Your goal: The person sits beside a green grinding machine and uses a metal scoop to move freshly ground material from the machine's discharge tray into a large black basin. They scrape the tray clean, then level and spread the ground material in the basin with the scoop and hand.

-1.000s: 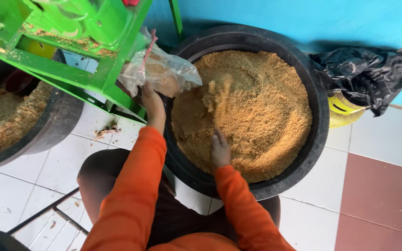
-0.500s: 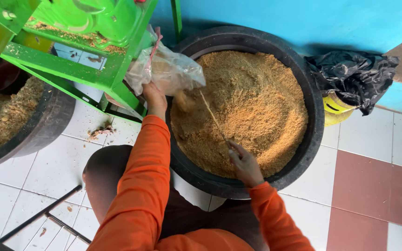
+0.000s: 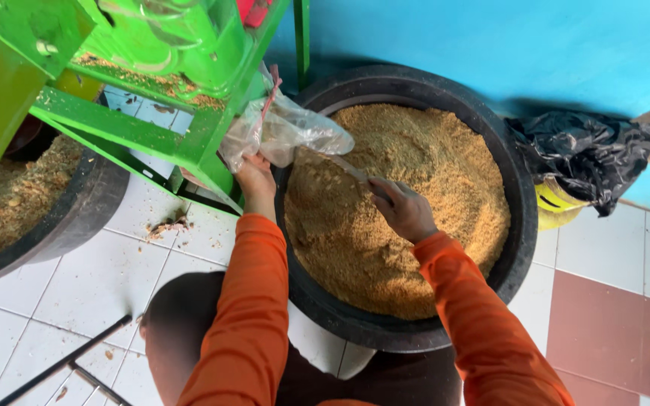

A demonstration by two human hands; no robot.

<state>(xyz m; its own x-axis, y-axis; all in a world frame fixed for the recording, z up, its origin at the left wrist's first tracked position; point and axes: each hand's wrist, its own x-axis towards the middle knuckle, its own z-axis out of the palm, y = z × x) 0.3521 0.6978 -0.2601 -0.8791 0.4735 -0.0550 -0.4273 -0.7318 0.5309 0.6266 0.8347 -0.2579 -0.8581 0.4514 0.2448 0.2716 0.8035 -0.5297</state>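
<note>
A big round black tub (image 3: pixel 517 225) holds a heap of tan, sawdust-like meal (image 3: pixel 408 218). My left hand (image 3: pixel 253 177) grips a clear plastic bag (image 3: pixel 287 131) at the tub's left rim, next to the green frame. My right hand (image 3: pixel 404 207) is over the meal, closed on a thin stick-like tool (image 3: pixel 344 167) whose far end points toward the bag's mouth. Both my sleeves are orange.
A green metal machine frame (image 3: pixel 144 90) stands at upper left, with meal on its ledges. A second black tub (image 3: pixel 62 225) of coarser meal sits at far left. A crumpled black plastic bag (image 3: pixel 581 154) lies over a yellow container against the blue wall. Thin black rods (image 3: pixel 62 361) lie on the tiled floor.
My right hand came up out of the meal near the tub's front and moved toward the bag, now with the thin tool in it. My left hand stayed on the bag.
</note>
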